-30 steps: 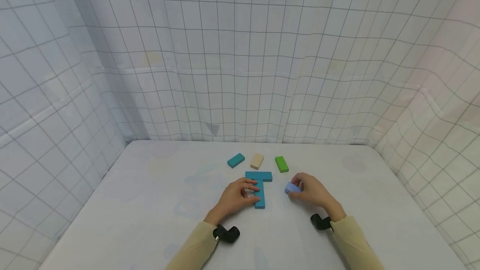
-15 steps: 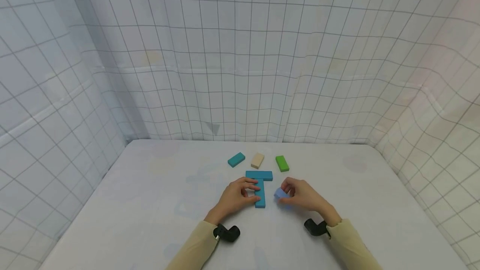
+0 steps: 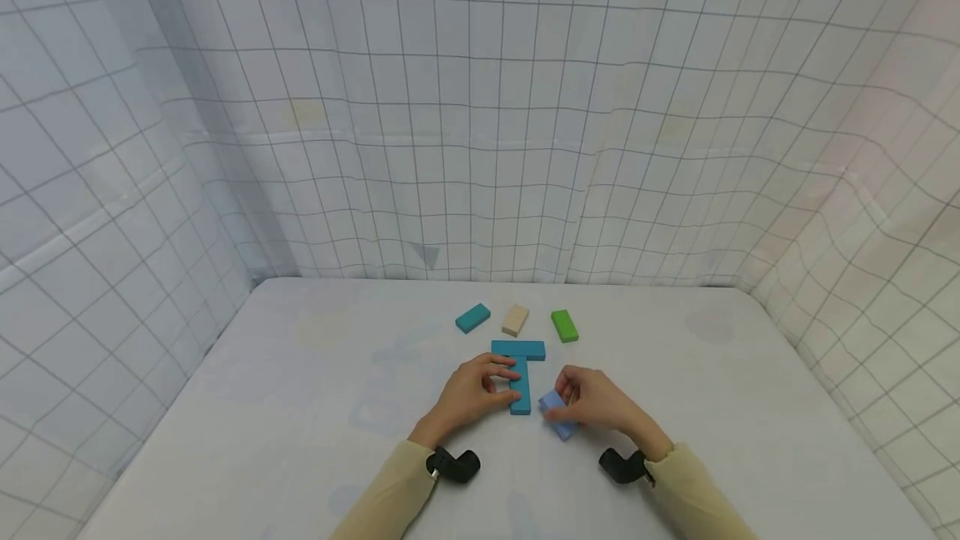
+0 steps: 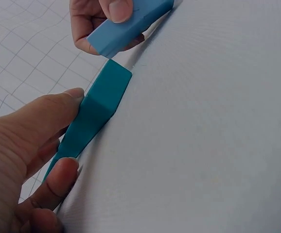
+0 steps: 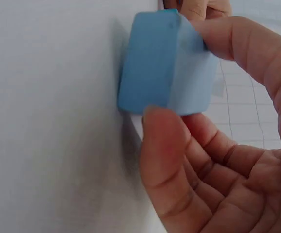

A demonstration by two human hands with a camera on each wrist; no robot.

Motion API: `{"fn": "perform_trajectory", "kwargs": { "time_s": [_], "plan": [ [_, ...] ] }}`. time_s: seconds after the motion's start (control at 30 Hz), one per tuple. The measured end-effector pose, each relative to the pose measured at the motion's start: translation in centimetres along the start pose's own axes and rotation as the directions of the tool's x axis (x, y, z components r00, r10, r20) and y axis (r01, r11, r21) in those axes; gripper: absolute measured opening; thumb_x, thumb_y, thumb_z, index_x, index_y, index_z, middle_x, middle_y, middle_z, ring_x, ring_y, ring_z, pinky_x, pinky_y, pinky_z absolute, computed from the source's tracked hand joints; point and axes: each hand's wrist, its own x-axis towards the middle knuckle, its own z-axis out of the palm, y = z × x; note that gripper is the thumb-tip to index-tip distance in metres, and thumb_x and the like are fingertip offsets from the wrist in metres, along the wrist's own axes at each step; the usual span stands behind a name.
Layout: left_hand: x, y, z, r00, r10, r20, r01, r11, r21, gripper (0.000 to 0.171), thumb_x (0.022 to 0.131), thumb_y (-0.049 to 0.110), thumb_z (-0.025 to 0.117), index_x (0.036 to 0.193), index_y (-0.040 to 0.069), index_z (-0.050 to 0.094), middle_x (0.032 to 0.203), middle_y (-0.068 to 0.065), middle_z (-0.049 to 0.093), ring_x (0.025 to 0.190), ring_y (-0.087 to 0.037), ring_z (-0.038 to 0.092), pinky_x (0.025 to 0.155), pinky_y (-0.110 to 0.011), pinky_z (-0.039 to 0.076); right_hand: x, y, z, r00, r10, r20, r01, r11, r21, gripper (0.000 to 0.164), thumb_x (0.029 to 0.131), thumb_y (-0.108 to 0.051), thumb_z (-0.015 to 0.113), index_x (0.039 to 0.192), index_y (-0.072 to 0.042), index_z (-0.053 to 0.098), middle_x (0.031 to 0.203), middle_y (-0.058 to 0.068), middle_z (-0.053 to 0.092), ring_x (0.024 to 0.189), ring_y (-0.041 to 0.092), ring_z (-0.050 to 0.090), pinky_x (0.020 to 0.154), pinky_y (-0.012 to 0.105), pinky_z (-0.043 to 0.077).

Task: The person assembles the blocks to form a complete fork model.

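Observation:
My left hand (image 3: 468,397) rests over a teal block (image 3: 520,403) lying lengthwise on the table, with bent thumb and fingers at its sides. In the left wrist view, thumb and finger meet this block (image 4: 94,109) at separate spots. A second teal block (image 3: 517,349) lies crosswise at its far end, forming a T. Just right of the T, my right hand (image 3: 600,403) pinches a light blue block (image 3: 552,400) between thumb and fingers. This block (image 5: 150,63) looks tilted in the right wrist view, close by the table surface.
Beyond the T lie a short teal block (image 3: 472,318), a cream block (image 3: 515,320) and a green block (image 3: 565,326). A white grid-lined curtain (image 3: 480,190) hangs behind and beside the white table (image 3: 300,407). Each wrist carries a black camera.
My right hand has carried the light blue block leftward and nearer to me, turning it slantwise beside the lengthwise teal block. The left hand has stayed in place.

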Motion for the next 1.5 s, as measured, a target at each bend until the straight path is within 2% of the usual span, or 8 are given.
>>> {"fn": "perform_trajectory", "kwargs": {
  "time_s": [0.43,0.6,0.77,0.97,1.17,1.3,1.5],
  "plan": [
    [0.0,0.3,-0.1,1.0,-0.002,0.001,0.002,1.0,0.0,0.029,0.081,0.03,0.077,0.105,0.014,0.074,0.12,0.002,0.06,0.066,-0.002,0.054,0.061,-0.022,0.046,-0.4,-0.9,0.7,0.999,0.023,-0.029,-0.026,0.994,-0.105,0.033,0.078,-0.025,0.079,0.084,-0.007,0.052,0.066,-0.002,0.048,0.045,0.006,0.043,0.043,0.022,0.036],
    [0.0,0.4,-0.3,1.0,0.004,-0.001,-0.004,1.0,0.002,0.028,0.081,0.028,0.077,0.105,0.014,0.074,0.12,0.002,0.06,0.065,-0.002,0.053,0.061,-0.022,0.046,-0.4,-1.2,0.8,0.998,0.047,-0.03,-0.049,0.995,-0.09,0.038,0.08,-0.028,0.078,0.096,-0.003,0.055,0.068,0.0,0.049,0.043,0.01,0.047,0.043,0.025,0.039],
    [0.0,0.3,-0.3,1.0,0.004,0.001,-0.004,1.0,0.002,0.028,0.082,0.029,0.077,0.105,0.014,0.074,0.121,0.002,0.06,0.065,-0.002,0.053,0.061,-0.022,0.046,-0.5,-1.0,0.7,0.999,0.033,-0.02,-0.034,0.997,-0.075,0.045,0.082,-0.032,0.076,0.108,-0.001,0.056,0.07,0.0,0.05,0.043,0.013,0.051,0.045,0.026,0.042],
    [-0.1,0.2,-0.1,1.0,-0.002,0.005,0.002,1.0,-0.006,0.029,0.082,0.032,0.076,0.106,0.015,0.074,0.121,0.002,0.06,0.065,-0.002,0.054,0.061,-0.022,0.046,-0.9,-0.2,0.1,0.999,-0.016,0.043,0.017,0.999,-0.042,0.039,0.086,-0.031,0.072,0.107,-0.002,0.06,0.077,0.001,0.053,0.048,0.014,0.056,0.052,0.026,0.045],
    [-0.2,0.3,-0.1,1.0,-0.003,0.003,0.003,1.0,-0.009,0.03,0.082,0.033,0.076,0.105,0.014,0.074,0.12,0.003,0.06,0.066,-0.002,0.054,0.061,-0.022,0.046,-1.4,0.5,-1.0,0.989,-0.059,0.139,0.065,0.997,-0.038,0.054,0.079,-0.031,0.078,0.122,-0.004,0.058,0.094,0.002,0.054,0.061,0.01,0.057,0.059,0.027,0.047],
    [-0.1,0.4,-0.2,1.0,-0.007,-0.002,0.007,1.0,-0.01,0.029,0.082,0.032,0.076,0.105,0.014,0.074,0.12,0.004,0.06,0.065,-0.002,0.053,0.061,-0.022,0.046,-1.6,0.6,-1.6,0.982,-0.097,0.163,0.109,0.992,-0.063,0.061,0.075,-0.027,0.083,0.125,-0.006,0.056,0.098,0.001,0.054,0.066,0.009,0.053,0.061,0.026,0.046],
    [-0.1,0.4,-0.1,1.0,-0.016,0.003,0.017,1.0,-0.011,0.029,0.082,0.032,0.076,0.105,0.015,0.074,0.12,0.005,0.06,0.065,-0.002,0.053,0.061,-0.022,0.046,-1.8,0.7,-1.8,0.975,-0.126,0.184,0.142,0.987,-0.077,0.057,0.075,-0.019,0.083,0.123,-0.006,0.056,0.099,0.001,0.053,0.067,0.01,0.053,0.06,0.025,0.046]
  ]
}}
